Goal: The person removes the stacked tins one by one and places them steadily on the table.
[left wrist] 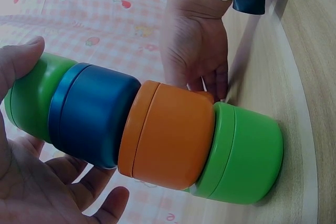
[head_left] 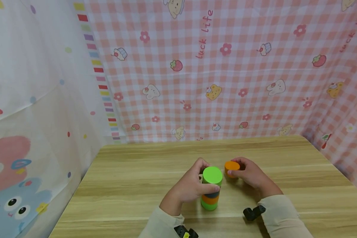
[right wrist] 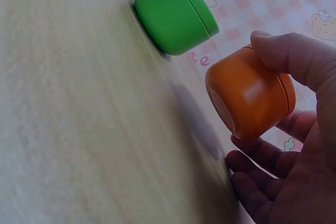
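My left hand (head_left: 191,185) grips the upper part of a stack of small round lidded jars, thumb in front, fingers behind. From the top, the stack has a green jar (left wrist: 39,98), a dark blue jar (left wrist: 94,114), an orange jar (left wrist: 168,135) and a green jar (left wrist: 239,153) at the table. To its right, my right hand (head_left: 251,175) pinches another orange jar (right wrist: 249,93) between thumb and fingers, slightly above the table. In the right wrist view, a green jar (right wrist: 176,14) stands beyond it; whether it belongs to the stack I cannot tell.
The hands work over a wood-grain table (head_left: 131,185). A pink checked cloth (head_left: 196,82) hangs behind it, and a white patterned cloth (head_left: 47,99) hangs on the left. Black wrist cameras (head_left: 254,213) are strapped over both sleeves.
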Action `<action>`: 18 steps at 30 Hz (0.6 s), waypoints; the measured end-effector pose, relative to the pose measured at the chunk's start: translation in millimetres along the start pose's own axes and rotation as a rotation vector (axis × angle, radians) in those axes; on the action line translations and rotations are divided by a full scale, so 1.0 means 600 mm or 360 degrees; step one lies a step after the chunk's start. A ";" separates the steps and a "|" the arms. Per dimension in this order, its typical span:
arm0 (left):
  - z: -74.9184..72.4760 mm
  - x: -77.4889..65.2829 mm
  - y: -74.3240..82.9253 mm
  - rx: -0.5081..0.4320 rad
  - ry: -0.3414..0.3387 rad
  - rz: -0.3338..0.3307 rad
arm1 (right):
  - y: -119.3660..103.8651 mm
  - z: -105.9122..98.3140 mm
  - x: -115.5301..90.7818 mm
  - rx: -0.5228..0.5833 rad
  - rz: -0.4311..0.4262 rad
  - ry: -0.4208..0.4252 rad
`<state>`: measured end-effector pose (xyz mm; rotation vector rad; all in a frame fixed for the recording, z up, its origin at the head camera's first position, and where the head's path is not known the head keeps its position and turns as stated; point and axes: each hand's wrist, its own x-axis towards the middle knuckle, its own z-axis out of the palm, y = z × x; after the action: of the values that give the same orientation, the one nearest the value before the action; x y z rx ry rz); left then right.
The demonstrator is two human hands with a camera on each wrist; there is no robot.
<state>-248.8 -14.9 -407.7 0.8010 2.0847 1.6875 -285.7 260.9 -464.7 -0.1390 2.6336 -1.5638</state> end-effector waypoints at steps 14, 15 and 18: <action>0.000 -0.001 0.000 -0.0010 0.0009 -0.0006 | 0.002 0.000 0.002 -0.0050 -0.0007 -0.0019; 0.000 -0.001 0.000 -0.0011 0.0008 -0.0005 | 0.003 0.000 0.002 -0.0055 -0.0009 -0.0016; 0.000 -0.001 0.000 -0.0011 0.0007 -0.0005 | 0.005 0.001 0.003 -0.0055 -0.0001 -0.0010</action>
<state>-248.3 -15.1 -407.8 0.7924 2.0812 1.6954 -287.7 261.5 -467.8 -0.1462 2.6567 -1.5161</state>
